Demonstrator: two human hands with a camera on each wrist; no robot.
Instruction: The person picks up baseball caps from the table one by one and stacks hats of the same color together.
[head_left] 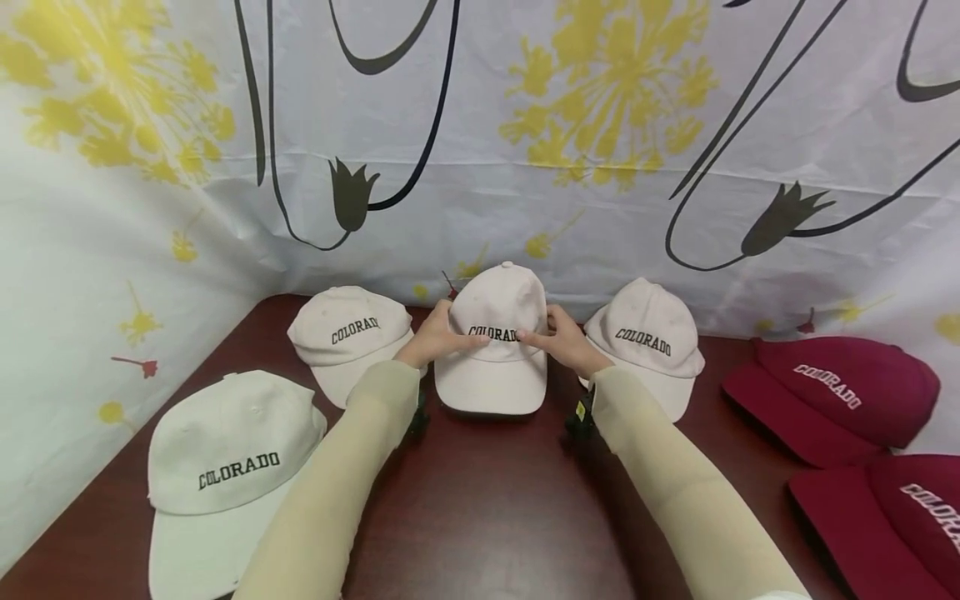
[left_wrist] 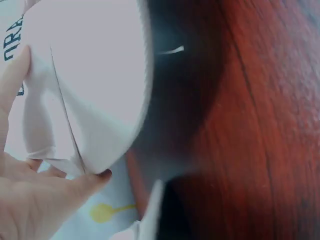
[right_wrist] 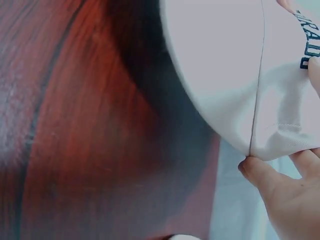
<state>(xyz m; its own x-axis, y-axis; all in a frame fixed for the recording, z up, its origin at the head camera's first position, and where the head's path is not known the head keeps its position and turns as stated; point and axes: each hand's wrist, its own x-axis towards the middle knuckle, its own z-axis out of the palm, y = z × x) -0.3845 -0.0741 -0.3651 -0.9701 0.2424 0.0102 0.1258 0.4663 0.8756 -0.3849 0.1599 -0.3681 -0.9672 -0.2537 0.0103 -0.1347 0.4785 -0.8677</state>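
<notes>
A pale pink baseball cap (head_left: 498,387) with dark COLORADO lettering is at the back middle of the table, its brim toward me. My left hand (head_left: 442,335) grips its left side, thumb on the front panel by the lettering and fingers round the lower edge. On the opposite side my right hand (head_left: 566,337) grips it the same way, thumb at the end of the lettering. Both wrist views show fingers at the corner where brim (left_wrist: 100,75) meets crown, and the brim (right_wrist: 215,65) casts a shadow on the wood.
Pale pink caps flank it at left (head_left: 348,333) and right (head_left: 645,333). An off-white cap (head_left: 232,450) lies front left; dark red caps (head_left: 847,392) lie at right. Behind the dark red-brown table (head_left: 480,517) hangs a patterned white cloth (head_left: 465,125).
</notes>
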